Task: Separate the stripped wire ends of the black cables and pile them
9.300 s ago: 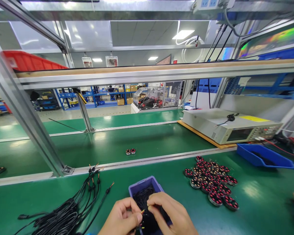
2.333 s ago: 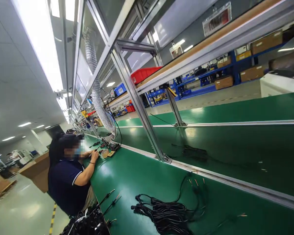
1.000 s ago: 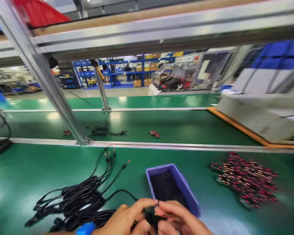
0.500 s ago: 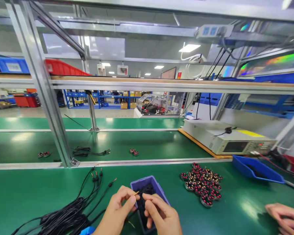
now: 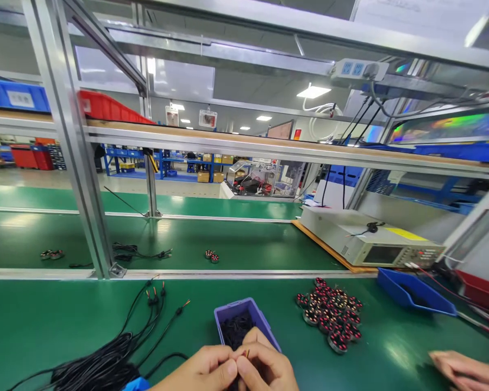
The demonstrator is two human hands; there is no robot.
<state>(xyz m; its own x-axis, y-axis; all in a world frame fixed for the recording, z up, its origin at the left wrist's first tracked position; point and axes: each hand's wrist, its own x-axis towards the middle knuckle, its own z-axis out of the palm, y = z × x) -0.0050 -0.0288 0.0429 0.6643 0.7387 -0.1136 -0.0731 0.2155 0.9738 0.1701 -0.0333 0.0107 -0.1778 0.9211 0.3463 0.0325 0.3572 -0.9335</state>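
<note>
Pinching thin coloured wires [image 5: 246, 353], finger to thumb, in closed left hand [image 5: 207, 369] and right hand [image 5: 269, 365]; probably light, limp, easily bent, best held near their tips.

the green bench top [image 5: 199, 326] is smooth and glossy, catching pale glare. the purple bin [image 5: 236, 307] and blue tray [image 5: 432, 305] look like smooth moulded plastic; the black cables [image 5: 118, 353] have a faintly shiny, plastic-like sheath, and the thin wires [image 5: 246, 353] seem plastic-coated. the round parts [image 5: 330, 312] show shiny metal rims. the upright post [image 5: 73, 141] is satin bare metal, the shelf edge [image 5: 228, 136] wood-like, the instrument casing [image 5: 338, 225] matt.
</note>
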